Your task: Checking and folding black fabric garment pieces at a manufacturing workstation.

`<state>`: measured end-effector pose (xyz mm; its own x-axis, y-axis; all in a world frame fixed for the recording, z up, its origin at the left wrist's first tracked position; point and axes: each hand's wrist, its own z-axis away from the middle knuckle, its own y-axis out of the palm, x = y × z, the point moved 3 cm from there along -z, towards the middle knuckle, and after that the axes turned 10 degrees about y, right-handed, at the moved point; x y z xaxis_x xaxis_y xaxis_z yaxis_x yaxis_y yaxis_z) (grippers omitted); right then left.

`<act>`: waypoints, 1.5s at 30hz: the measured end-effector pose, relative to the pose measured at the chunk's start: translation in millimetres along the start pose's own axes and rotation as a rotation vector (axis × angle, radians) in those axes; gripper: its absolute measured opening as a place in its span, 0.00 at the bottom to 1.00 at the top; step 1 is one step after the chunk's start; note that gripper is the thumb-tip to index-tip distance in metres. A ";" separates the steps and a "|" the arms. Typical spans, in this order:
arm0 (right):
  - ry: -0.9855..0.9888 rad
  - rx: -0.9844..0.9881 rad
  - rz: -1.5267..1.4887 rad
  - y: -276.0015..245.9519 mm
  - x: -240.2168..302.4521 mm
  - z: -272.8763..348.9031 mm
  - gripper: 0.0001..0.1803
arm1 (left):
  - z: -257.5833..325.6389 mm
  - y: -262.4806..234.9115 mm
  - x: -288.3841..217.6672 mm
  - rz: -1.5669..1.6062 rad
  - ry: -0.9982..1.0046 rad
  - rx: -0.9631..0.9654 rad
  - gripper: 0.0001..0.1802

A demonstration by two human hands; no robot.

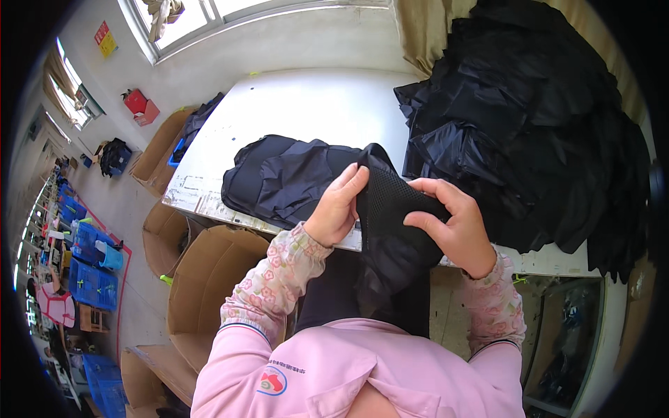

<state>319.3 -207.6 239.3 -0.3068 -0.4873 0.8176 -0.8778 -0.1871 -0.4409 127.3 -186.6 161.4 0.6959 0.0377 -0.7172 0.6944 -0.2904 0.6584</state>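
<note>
Left hand: the left hand (333, 209) grips the left edge of a black mesh fabric piece (390, 223), thumb and fingers pinched shut on the cloth near its top.
Right hand: the right hand (456, 226) holds the right side of the same piece, fingers curled over the mesh, closed on the cloth.
Mesh piece, position: held up between both hands, just above the near edge of the white worktable (313, 104), in front of the person's chest.
Mesh piece, long axis: runs roughly up and down in the view; the upper end points away from the person toward the table, the lower end hangs down toward the lap and is lost against dark clothing.
Mesh piece, surface: fine perforated weave faces the camera; the top comes to a folded peak above the left fingertips.
Table, left: a smaller heap of black fabric pieces (279, 177) lies flat just behind the hands, touching the held piece or just beside it; I cannot tell which.
Table, right: a large pile of black fabric (529, 125) covers the right side and spills over the near edge.
Sleeves: pink floral cuffs under a pink jacket.
Floor, left: open cardboard boxes (209, 272) stand beside the table; blue plastic crates (94, 285) sit farther off.
Wall: a red box (141, 106) rests near the window corner.
</note>
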 end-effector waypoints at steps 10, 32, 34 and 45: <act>-0.033 0.261 0.365 -45.9 6.1 -0.1 0.13 | 7.0 -7.4 -57.4 -0.298 0.130 0.195 0.17; 0.243 -0.025 -0.532 -84.9 25.6 -51.6 0.11 | 78.8 -61.9 136.2 -0.048 -0.133 -0.026 0.37; 0.267 -0.024 -0.615 -80.2 26.2 -51.0 0.13 | 58.2 -67.6 143.0 0.090 -0.071 -0.160 0.31; 0.364 -0.090 -0.753 -56.9 -6.8 -49.5 0.14 | 2.2 -57.8 154.9 0.654 -0.166 -0.266 0.23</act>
<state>353.1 -151.3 277.2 0.2865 0.0486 0.9568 -0.9169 -0.2756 0.2886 194.5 -166.1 11.7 0.9616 -0.2161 -0.1692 0.1817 0.0393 0.9826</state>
